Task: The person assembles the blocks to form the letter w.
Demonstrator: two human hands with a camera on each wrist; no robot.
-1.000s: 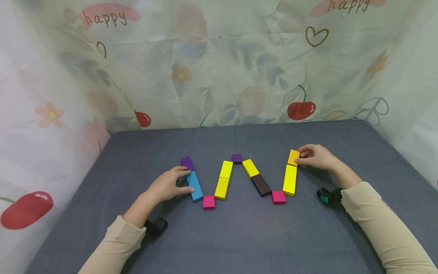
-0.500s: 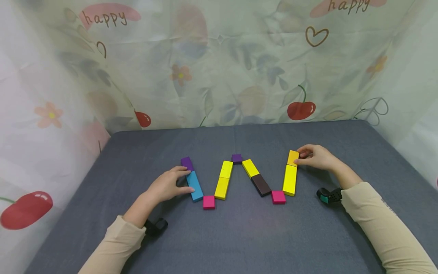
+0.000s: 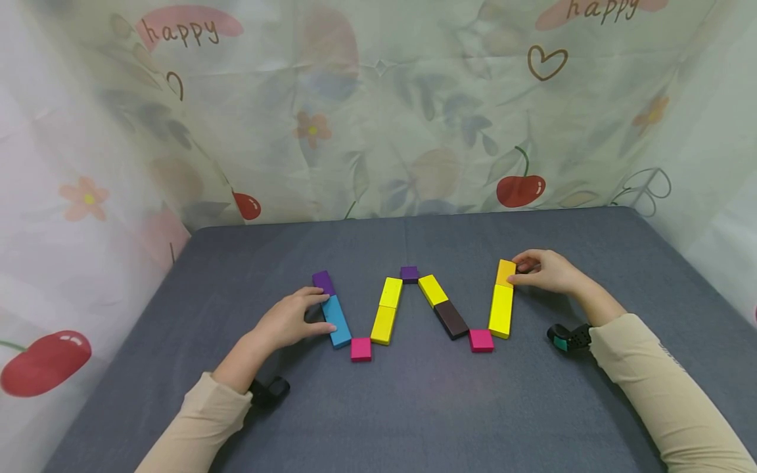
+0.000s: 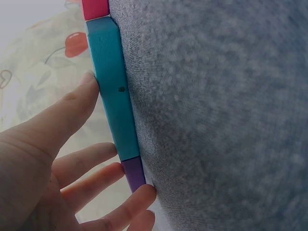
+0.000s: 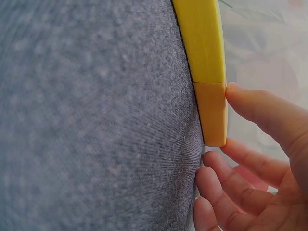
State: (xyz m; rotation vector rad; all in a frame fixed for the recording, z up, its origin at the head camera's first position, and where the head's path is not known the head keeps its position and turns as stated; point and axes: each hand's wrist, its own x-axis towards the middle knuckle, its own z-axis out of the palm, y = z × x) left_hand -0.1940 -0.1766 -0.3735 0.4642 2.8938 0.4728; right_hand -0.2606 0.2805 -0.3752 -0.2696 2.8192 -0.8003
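In the head view, thin coloured blocks lie end to end in a zigzag. My left hand (image 3: pixel 290 318) is at the left end, its thumb and fingertips touching the blue block (image 4: pixel 112 96). A purple block (image 4: pixel 134 174) continues beyond the blue one. At the right end, my right hand (image 3: pixel 547 270) has its thumb against the side of the orange block (image 5: pixel 211 114) and a forefinger at that block's far corner. The orange block meets a yellow block (image 3: pixel 501 310) end to end. Both hands' fingers look loosely bent, not wrapped round a block.
Two pink blocks (image 3: pixel 361 349) form the low corners and a small purple block (image 3: pixel 409 274) the middle peak. Yellow blocks (image 3: pixel 387 309) and a dark brown block (image 3: pixel 451 320) fill the slants. A grey cloth covers the table (image 3: pixel 414 407); a patterned curtain (image 3: pixel 378 131) hangs behind.
The orange block has shifted slightly left and toward me, coming more in line with the yellow one, and my right fingers moved with it. The left hand has stayed still.
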